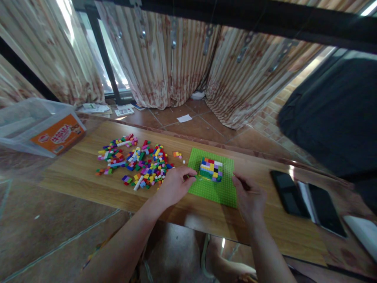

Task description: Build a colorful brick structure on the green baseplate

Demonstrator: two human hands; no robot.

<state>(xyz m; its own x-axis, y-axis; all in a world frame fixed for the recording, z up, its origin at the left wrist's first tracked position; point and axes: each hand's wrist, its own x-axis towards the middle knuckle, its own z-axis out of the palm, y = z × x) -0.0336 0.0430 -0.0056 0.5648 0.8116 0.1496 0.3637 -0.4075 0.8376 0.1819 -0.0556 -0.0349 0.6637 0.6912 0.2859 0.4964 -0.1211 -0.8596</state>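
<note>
A green studded baseplate (219, 192) lies on the wooden table, bearing a low block of multicoloured toy bricks (211, 169) near its middle. My left hand (176, 184) is at the plate's left side, thumb and forefinger pinched close to the built block; whatever is between the fingertips is too small to make out. By the plate's right edge, my right hand (250, 194) has its fingers curled and thumb near the rim; I cannot make out what it holds, if anything. Left of the plate spreads a pile of loose bricks (153, 167), partly behind my left hand.
A clear plastic bin (44, 129) with an orange label stands at the left end of the table (88, 186). On the right lie a black phone-like device (290, 192) and another dark flat device (325, 208). Patterned curtains (165, 63) hang beyond the table.
</note>
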